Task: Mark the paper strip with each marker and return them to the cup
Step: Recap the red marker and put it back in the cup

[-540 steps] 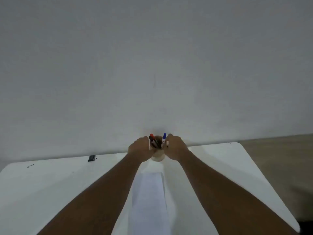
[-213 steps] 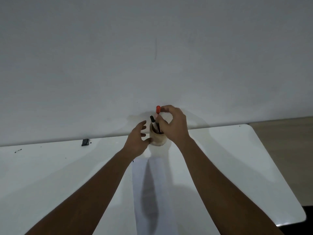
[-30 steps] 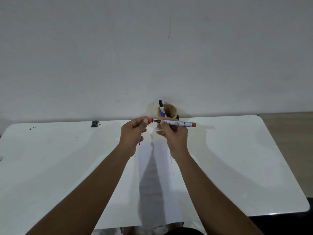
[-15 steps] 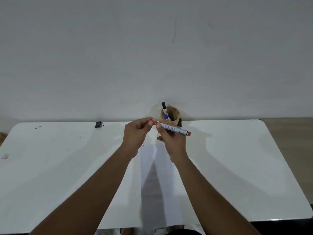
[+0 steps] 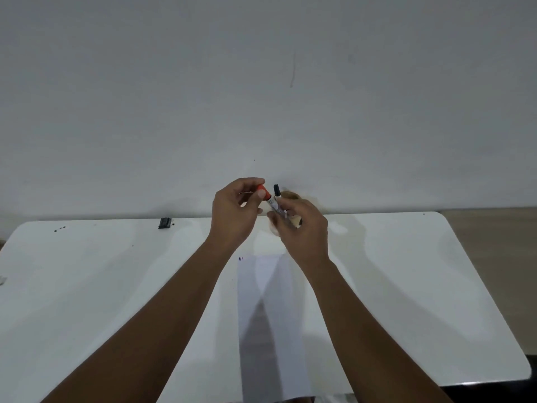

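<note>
My left hand point(image 5: 232, 212) pinches the red cap point(image 5: 263, 191) between thumb and fingers. My right hand point(image 5: 303, 231) grips the white barrel of the red marker point(image 5: 273, 207), which slants up and left so its end meets the cap. I cannot tell whether the cap is seated on it. Both hands hover in front of the tan cup point(image 5: 291, 195), which is mostly hidden. A black-capped marker point(image 5: 276, 189) stands in the cup. The white paper strip point(image 5: 270, 321) lies lengthwise on the table below my hands, partly in shadow.
The white table point(image 5: 406, 286) stands against a plain wall; its right edge borders a wooden floor. A small black object point(image 5: 164, 222) lies near the back edge at left, with dark specks point(image 5: 59, 228) further left. A tiny blue mark point(image 5: 240, 258) sits by the strip's top left corner.
Both hands have lifted and now cover most of the cup. The red marker has swung from lying nearly level to slanting up-left, with the cap still at its end.
</note>
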